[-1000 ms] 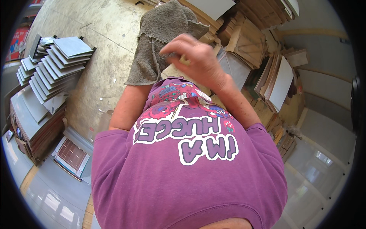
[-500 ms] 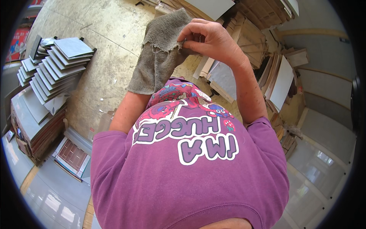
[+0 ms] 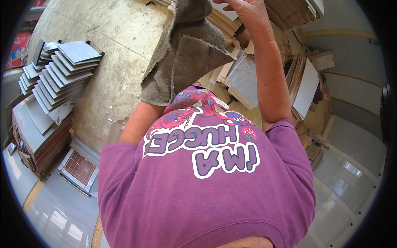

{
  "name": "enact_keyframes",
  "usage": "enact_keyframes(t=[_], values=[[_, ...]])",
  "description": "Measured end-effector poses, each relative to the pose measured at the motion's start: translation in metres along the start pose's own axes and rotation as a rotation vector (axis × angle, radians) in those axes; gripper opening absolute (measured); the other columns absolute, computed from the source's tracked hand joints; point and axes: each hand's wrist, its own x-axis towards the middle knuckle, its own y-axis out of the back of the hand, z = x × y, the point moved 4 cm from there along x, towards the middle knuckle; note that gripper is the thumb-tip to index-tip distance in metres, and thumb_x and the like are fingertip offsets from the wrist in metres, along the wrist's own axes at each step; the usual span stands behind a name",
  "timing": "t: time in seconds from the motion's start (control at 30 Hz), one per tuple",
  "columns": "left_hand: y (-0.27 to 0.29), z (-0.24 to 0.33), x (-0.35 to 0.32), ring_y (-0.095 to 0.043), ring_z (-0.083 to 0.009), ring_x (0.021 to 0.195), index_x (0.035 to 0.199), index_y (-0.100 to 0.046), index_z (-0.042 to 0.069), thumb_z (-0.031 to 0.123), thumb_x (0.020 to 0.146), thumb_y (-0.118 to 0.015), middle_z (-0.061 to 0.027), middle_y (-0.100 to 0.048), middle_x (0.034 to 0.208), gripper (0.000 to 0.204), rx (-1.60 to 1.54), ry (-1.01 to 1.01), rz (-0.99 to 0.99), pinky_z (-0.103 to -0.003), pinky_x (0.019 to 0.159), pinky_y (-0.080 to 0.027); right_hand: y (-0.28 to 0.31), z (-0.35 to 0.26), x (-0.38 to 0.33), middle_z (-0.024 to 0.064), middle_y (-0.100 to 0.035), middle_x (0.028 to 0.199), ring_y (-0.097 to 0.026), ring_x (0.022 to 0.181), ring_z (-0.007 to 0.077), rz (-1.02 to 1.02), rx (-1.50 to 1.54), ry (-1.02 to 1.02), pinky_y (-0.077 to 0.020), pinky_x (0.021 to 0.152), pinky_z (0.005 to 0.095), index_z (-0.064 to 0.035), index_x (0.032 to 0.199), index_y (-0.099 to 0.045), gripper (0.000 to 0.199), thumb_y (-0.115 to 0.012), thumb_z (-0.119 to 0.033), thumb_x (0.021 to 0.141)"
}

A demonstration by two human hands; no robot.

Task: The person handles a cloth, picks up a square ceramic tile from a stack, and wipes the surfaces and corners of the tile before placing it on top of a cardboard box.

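Observation:
A worn grey-brown towel-like cloth [image 3: 186, 58] with frayed edges drapes over my left forearm [image 3: 142, 118], and my left hand is hidden beneath it. One loose corner of the cloth hangs to the right in a point. My right hand [image 3: 248, 12] is raised at the upper edge of the view, just right of the cloth's top. Its fingers are bent together and partly cut off by the edge, so what they hold, if anything, does not show.
Fanned grey tiles [image 3: 66, 74] stand in a rack at the left, beside a stack of flat boards [image 3: 45, 144]. Cardboard packs [image 3: 289, 16] and leaning panels [image 3: 304, 91] are at the right. A grey slab [image 3: 242, 78] lies beyond my body on the stained concrete floor [image 3: 120, 45].
My right hand has moved up and away from the cloth's frayed fold, toward the upper edge. The cloth has shifted upward, and a pointed flap now hangs out to the right.

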Motion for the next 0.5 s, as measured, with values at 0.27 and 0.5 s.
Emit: enact_keyframes(t=[0.27,0.5], values=[[-0.006,0.014,0.022,-0.06,-0.0317,0.083,0.09,-0.059,0.007,0.024,0.073,-0.075,-0.0136,-0.061,0.086,0.028,-0.195,0.065,-0.076,-0.041,0.067,-0.046,-0.033,0.032,-0.046,0.0053,-0.069,0.084,-0.066,0.078,0.0192,-0.077,-0.704,0.122,-0.052,0.071,0.0315,-0.0098,0.095,-0.07,0.022,-0.069,-0.026,0.08],[-0.013,0.008,0.011,-0.06,-0.0286,0.091,0.102,-0.057,0.006,0.024,0.074,-0.075,-0.0129,-0.061,0.094,0.038,-0.138,0.101,-0.076,-0.037,0.074,-0.047,-0.045,0.037,-0.055,0.0021,-0.063,0.083,-0.064,0.081,0.0208,-0.1,-0.761,0.16,-0.0514,0.069,0.0339,-0.0151,0.086,-0.068,0.011,-0.068,-0.024,0.08]])
